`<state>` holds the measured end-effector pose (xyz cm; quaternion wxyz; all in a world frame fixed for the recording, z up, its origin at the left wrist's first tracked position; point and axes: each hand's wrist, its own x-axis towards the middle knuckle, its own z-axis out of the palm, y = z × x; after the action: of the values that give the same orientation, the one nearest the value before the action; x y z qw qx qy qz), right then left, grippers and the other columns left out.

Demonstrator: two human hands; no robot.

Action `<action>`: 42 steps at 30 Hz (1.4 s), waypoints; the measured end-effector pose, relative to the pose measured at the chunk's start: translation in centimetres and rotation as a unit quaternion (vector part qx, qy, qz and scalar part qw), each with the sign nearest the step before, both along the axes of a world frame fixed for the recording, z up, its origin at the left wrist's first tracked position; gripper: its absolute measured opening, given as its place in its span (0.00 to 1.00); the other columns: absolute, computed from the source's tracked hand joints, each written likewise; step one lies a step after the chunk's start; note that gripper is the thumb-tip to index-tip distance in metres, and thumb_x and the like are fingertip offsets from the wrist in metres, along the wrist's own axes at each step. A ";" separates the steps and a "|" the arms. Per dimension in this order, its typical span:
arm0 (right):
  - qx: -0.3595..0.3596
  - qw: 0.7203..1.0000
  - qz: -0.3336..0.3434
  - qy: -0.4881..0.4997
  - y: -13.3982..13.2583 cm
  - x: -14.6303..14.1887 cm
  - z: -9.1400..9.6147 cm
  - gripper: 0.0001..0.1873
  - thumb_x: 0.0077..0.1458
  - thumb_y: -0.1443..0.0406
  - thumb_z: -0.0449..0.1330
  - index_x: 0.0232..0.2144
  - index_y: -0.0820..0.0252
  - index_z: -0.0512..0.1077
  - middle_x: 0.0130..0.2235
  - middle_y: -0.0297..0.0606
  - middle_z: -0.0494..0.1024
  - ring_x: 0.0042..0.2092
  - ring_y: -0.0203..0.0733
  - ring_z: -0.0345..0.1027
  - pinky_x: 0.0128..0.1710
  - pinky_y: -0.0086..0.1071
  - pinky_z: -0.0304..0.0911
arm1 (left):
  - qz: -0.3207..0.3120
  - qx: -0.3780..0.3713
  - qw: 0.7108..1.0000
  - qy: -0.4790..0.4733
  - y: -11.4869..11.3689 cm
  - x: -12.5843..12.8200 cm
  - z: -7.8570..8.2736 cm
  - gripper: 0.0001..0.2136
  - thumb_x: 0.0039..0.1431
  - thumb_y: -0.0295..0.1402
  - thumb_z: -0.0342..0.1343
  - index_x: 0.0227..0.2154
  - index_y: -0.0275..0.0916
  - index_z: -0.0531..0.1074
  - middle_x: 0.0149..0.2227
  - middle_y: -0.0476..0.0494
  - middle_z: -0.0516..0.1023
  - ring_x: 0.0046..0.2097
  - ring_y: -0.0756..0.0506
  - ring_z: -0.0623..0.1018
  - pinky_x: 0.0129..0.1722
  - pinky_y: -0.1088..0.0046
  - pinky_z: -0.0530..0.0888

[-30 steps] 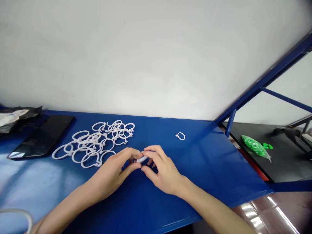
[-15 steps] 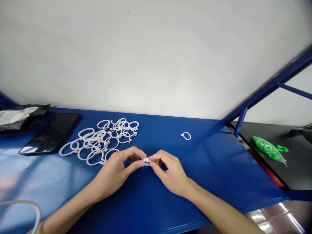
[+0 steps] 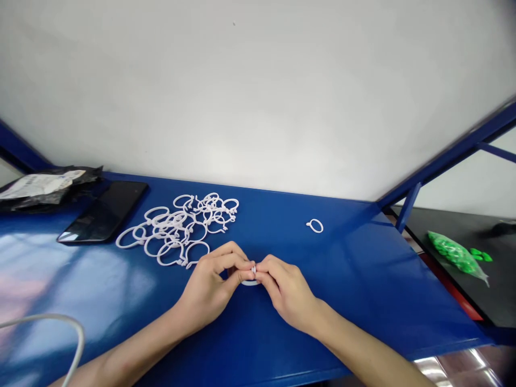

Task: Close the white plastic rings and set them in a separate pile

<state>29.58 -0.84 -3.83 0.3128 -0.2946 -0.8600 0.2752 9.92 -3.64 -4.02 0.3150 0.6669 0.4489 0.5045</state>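
Between my two hands is a white plastic ring point(image 3: 251, 283), its clasp end pinched from both sides and mostly covered by fingertips. My left hand point(image 3: 220, 282) is closed on the clasp with thumb and index finger. From the other side my right hand point(image 3: 284, 287) pinches it the same way, the fingertips of both hands almost touching. Beyond my left hand lies a loose pile of similar white rings point(image 3: 171, 231), several of them with open clasps. A single white ring point(image 3: 316, 226) rests apart, farther back to the right.
On the blue table point(image 3: 342, 301), a black phone point(image 3: 107, 212) and a black plastic package point(image 3: 48, 185) lie at the left. A white cable point(image 3: 78, 336) loops at lower left. To the right, a bag of green pieces point(image 3: 455, 252) rests on a black surface behind a blue frame point(image 3: 409, 207).
My hands have drawn closer together over the ring's clasp, now hiding more of it. The whole view has shifted slightly, moving the table things to the right.
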 end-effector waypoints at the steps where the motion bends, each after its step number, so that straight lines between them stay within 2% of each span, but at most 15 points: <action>1: 0.007 1.000 0.010 -0.001 0.0 0.1 0.0 0.11 0.72 0.66 0.50 0.40 0.57 0.72 0.35 0.36 0.76 0.34 0.36 0.71 0.34 0.28 0.66 | 0.005 0.014 1.000 0.003 -0.2 0.2 -0.1 0.08 0.61 0.25 0.62 0.28 0.42 0.80 0.30 0.51 0.78 0.32 0.51 0.79 0.34 0.78 0.75; 7: 0.036 0.998 0.017 -0.044 0.5 0.6 0.1 0.12 0.72 0.67 0.51 0.40 0.58 0.74 0.36 0.36 0.77 0.33 0.35 0.71 0.33 0.27 0.66 | -0.008 0.051 0.998 0.044 0.1 0.1 -0.6 0.07 0.63 0.24 0.60 0.31 0.41 0.78 0.31 0.50 0.78 0.32 0.51 0.79 0.33 0.78 0.75; 11: 0.054 0.997 -0.006 -0.051 1.2 0.5 -0.1 0.10 0.72 0.64 0.54 0.43 0.57 0.75 0.40 0.37 0.80 0.38 0.37 0.76 0.39 0.29 0.69 | -0.027 0.124 0.972 0.197 2.0 -2.3 -0.6 0.07 0.67 0.29 0.57 0.43 0.41 0.79 0.40 0.45 0.81 0.40 0.46 0.79 0.42 0.69 0.77; 14: 0.059 0.996 -0.027 -0.064 2.3 1.2 0.0 0.10 0.71 0.61 0.55 0.42 0.55 0.75 0.41 0.36 0.80 0.40 0.38 0.77 0.41 0.29 0.69 | 0.069 0.177 0.925 0.330 3.6 -4.5 -1.0 0.14 0.71 0.27 0.49 0.51 0.37 0.77 0.44 0.39 0.82 0.44 0.41 0.77 0.47 0.59 0.76; 16: 0.071 0.990 -0.084 -0.089 3.4 2.0 0.1 0.09 0.70 0.60 0.57 0.40 0.55 0.75 0.40 0.36 0.79 0.39 0.38 0.76 0.39 0.29 0.69 | 0.129 0.181 0.890 0.397 4.5 -5.6 -1.6 0.18 0.69 0.24 0.45 0.54 0.34 0.76 0.48 0.35 0.82 0.48 0.37 0.76 0.49 0.55 0.75; 20: 0.104 0.935 -0.265 -0.211 5.8 4.3 0.6 0.07 0.69 0.62 0.58 0.41 0.57 0.75 0.42 0.37 0.78 0.33 0.39 0.75 0.31 0.31 0.65 | 0.169 0.162 0.843 0.484 5.5 -6.7 -2.5 0.18 0.67 0.24 0.44 0.51 0.34 0.77 0.51 0.34 0.81 0.51 0.32 0.75 0.48 0.52 0.74; 24: 0.096 0.864 -0.384 -0.311 7.5 6.5 1.0 0.07 0.69 0.62 0.58 0.43 0.57 0.76 0.48 0.39 0.76 0.33 0.39 0.75 0.27 0.30 0.62 | 0.176 0.154 0.834 0.499 5.7 -7.1 -2.5 0.14 0.70 0.32 0.47 0.41 0.37 0.79 0.44 0.37 0.83 0.47 0.33 0.76 0.44 0.54 0.73; 27: 0.077 0.832 -0.427 -0.346 8.0 7.2 1.3 0.09 0.69 0.61 0.57 0.43 0.57 0.76 0.49 0.40 0.74 0.33 0.39 0.76 0.26 0.31 0.61 | 0.175 0.148 0.842 0.488 5.5 -7.2 -1.9 0.13 0.69 0.32 0.46 0.37 0.38 0.77 0.40 0.38 0.82 0.44 0.34 0.77 0.43 0.56 0.73; 30: 0.077 0.825 -0.441 -0.346 7.7 6.8 1.6 0.10 0.68 0.60 0.58 0.45 0.58 0.76 0.49 0.42 0.74 0.34 0.43 0.77 0.27 0.33 0.64 | 0.158 0.113 0.886 0.421 4.8 -6.8 -0.8 0.11 0.68 0.33 0.46 0.37 0.39 0.73 0.38 0.39 0.80 0.40 0.38 0.78 0.38 0.62 0.72; 32: 0.090 0.842 -0.426 -0.318 7.1 6.1 1.6 0.11 0.68 0.60 0.58 0.48 0.58 0.75 0.50 0.43 0.74 0.36 0.44 0.77 0.29 0.33 0.66 | 0.141 0.072 0.922 0.354 4.1 -6.2 0.2 0.08 0.67 0.35 0.47 0.37 0.40 0.69 0.38 0.42 0.79 0.34 0.43 0.78 0.33 0.68 0.71; 34: 0.093 0.885 -0.374 -0.261 6.2 5.1 1.5 0.11 0.68 0.60 0.59 0.50 0.57 0.74 0.51 0.43 0.74 0.36 0.41 0.76 0.32 0.34 0.69 | 0.121 0.026 0.948 0.292 3.3 -5.4 1.1 0.07 0.66 0.36 0.47 0.35 0.42 0.67 0.33 0.47 0.77 0.29 0.46 0.75 0.29 0.71 0.69; 36: 0.063 0.945 -0.268 -0.176 5.0 3.9 1.2 0.11 0.68 0.61 0.58 0.50 0.55 0.73 0.50 0.41 0.74 0.35 0.37 0.74 0.38 0.34 0.72 | 0.088 -0.026 0.968 0.235 2.5 -4.4 1.7 0.08 0.66 0.39 0.47 0.34 0.43 0.66 0.29 0.50 0.74 0.27 0.47 0.73 0.27 0.72 0.68; 38: 0.018 0.985 -0.143 -0.098 3.6 2.7 0.8 0.13 0.67 0.61 0.59 0.53 0.54 0.70 0.53 0.41 0.73 0.37 0.36 0.74 0.40 0.33 0.72 | 0.033 -0.089 0.981 0.167 1.7 -3.3 1.9 0.10 0.69 0.42 0.46 0.36 0.43 0.67 0.27 0.52 0.73 0.28 0.47 0.74 0.29 0.71 0.70; 40: -0.022 0.997 -0.051 -0.062 2.3 1.6 0.4 0.17 0.66 0.61 0.61 0.55 0.53 0.69 0.54 0.41 0.73 0.36 0.34 0.74 0.39 0.32 0.72 | -0.033 -0.153 0.984 0.089 1.2 -2.3 1.6 0.12 0.71 0.44 0.45 0.39 0.43 0.67 0.28 0.52 0.74 0.31 0.47 0.77 0.34 0.70 0.73; 42: -0.040 0.998 -0.008 -0.045 1.4 0.9 0.1 0.14 0.66 0.61 0.60 0.52 0.55 0.70 0.51 0.40 0.75 0.33 0.33 0.73 0.36 0.30 0.70 | -0.087 -0.203 0.975 0.024 0.8 -1.5 1.2 0.12 0.72 0.43 0.44 0.40 0.43 0.66 0.30 0.51 0.76 0.34 0.47 0.79 0.39 0.68 0.75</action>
<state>30.51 0.59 -3.72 0.2641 -0.3260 -0.8590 0.2934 8.42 -2.80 -2.86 0.4754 0.6375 0.4895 0.3577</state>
